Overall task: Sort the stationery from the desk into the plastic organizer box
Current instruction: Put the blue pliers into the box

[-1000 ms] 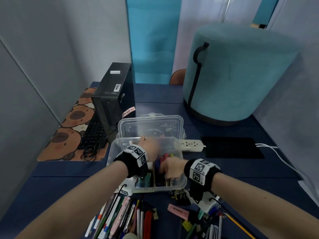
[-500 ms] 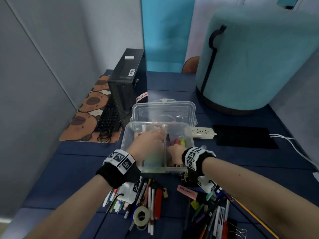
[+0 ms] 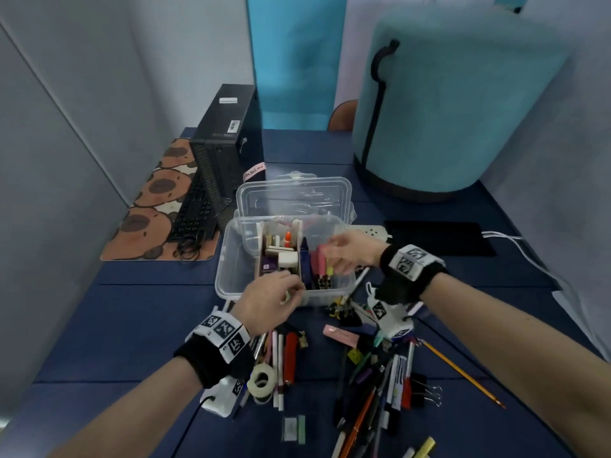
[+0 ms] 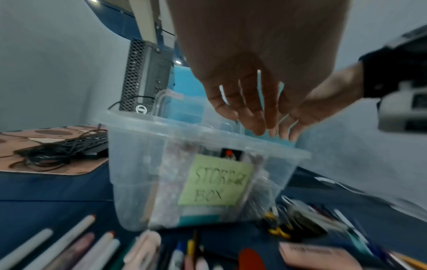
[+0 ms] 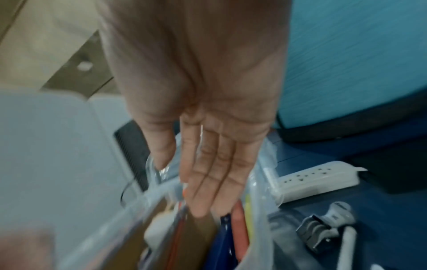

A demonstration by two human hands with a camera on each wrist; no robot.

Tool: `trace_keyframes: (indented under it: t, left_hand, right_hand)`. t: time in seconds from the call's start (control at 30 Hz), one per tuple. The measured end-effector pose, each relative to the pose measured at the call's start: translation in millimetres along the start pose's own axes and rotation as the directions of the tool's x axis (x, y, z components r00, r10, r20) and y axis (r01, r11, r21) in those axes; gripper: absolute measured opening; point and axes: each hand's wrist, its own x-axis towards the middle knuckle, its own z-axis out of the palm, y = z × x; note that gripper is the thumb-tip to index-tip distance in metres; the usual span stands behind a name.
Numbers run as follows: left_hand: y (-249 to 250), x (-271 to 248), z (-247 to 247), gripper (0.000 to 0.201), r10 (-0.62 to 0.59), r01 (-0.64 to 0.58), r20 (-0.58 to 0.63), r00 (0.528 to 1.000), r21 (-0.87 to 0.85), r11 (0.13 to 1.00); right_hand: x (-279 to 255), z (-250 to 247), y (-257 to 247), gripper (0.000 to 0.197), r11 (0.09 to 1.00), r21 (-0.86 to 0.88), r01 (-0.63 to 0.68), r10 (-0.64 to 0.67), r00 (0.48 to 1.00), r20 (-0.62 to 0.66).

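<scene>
Stationery (image 3: pixel 373 375) mostly litters the counter (image 3: pixel 132 325); few items fill the organizer box (image 3: pixel 231 259), both hands, left hand (image 3: pixel 271 302) and right hand (image 3: pixel 350 252), loosely spread, empty.

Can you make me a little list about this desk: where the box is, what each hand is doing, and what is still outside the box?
box: clear organizer box, open, lid behind it
left hand: at near rim, grip unclear
right hand: open, over the right compartment
still on desk: pens, tape roll, pencil, binder clips
</scene>
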Motion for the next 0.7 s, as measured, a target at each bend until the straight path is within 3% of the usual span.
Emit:
trace_keyframes:
  t: [0.1,0.2,0.27,0.37,0.47,0.57,0.7]
  left_hand:
    - [22,-4,24,0.018,0.067,-0.07,0.11,0.992,0.021,0.997]
    - [36,-3,59,0.019,0.089,-0.107,0.29,0.953,0.049,0.993]
    - [45,2,84,0.024,0.082,-0.117,0.367,0.926,0.074,0.99]
    - [56,10,112,0.046,-0.005,-0.065,0.427,0.904,0.149,0.987]
    - [59,13,128,0.062,-0.102,0.006,0.503,0.858,0.188,0.982]
    - [55,11,135,0.066,-0.11,0.026,0.524,0.845,0.166,0.986]
    - [45,2,131,0.067,-0.122,0.028,0.496,0.86,0.194,0.981]
  right_hand:
    - [-48,-28,25,0.025,0.948,0.316,0.023,0.025,0.989,-0.149]
    - [-85,-27,68,0.02,0.906,0.422,-0.032,0.165,0.946,-0.28]
    - [-102,-10,102,0.015,0.883,0.449,-0.138,0.302,0.899,-0.317]
    - [-116,23,154,0.02,0.909,0.139,-0.393,0.415,0.821,-0.393]
    - [-132,54,184,0.016,0.789,-0.18,-0.587,0.527,0.798,-0.291]
    - [-141,74,190,0.016,0.799,-0.17,-0.576,0.554,0.817,-0.162]
    - [-140,88,180,0.018,0.847,-0.117,-0.518,0.499,0.852,-0.155]
